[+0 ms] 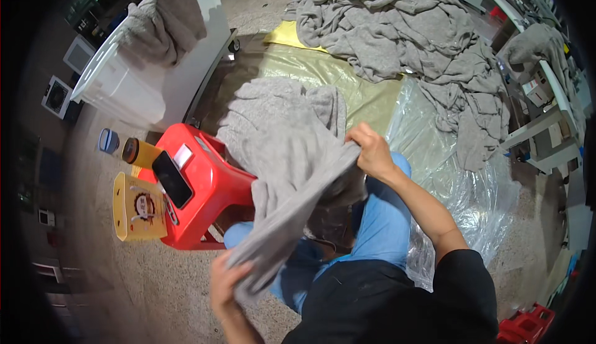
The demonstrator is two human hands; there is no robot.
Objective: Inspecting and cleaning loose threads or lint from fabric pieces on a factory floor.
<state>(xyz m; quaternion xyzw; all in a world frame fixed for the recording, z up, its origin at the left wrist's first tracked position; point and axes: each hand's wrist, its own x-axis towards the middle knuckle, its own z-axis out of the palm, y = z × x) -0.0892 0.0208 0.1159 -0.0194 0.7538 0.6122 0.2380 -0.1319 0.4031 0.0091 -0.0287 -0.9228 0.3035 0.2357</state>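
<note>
A grey towel (301,198) stretches slantwise across my lap between my two hands. My right hand (370,151) pinches its upper right edge, thumb and fingers closed on the cloth. Lower down, my left hand (228,281) grips the opposite end near my left knee, a little blurred. Just beyond my knees lies a heap of grey towelling (264,111); where the held piece ends and the heap begins is hard to make out. A red plastic stool (217,186) stands left of the heap, with a dark phone (172,179) and small red-handled snips (171,210) on top.
A large pile of grey towels (391,27) covers the floor ahead, partly on yellowish sheeting (366,99). Clear plastic sheet (478,201) spreads at right. At left stands a white wheeled bin (146,93), a towel (164,24) over its rim. A yellow box (138,210) adjoins the stool.
</note>
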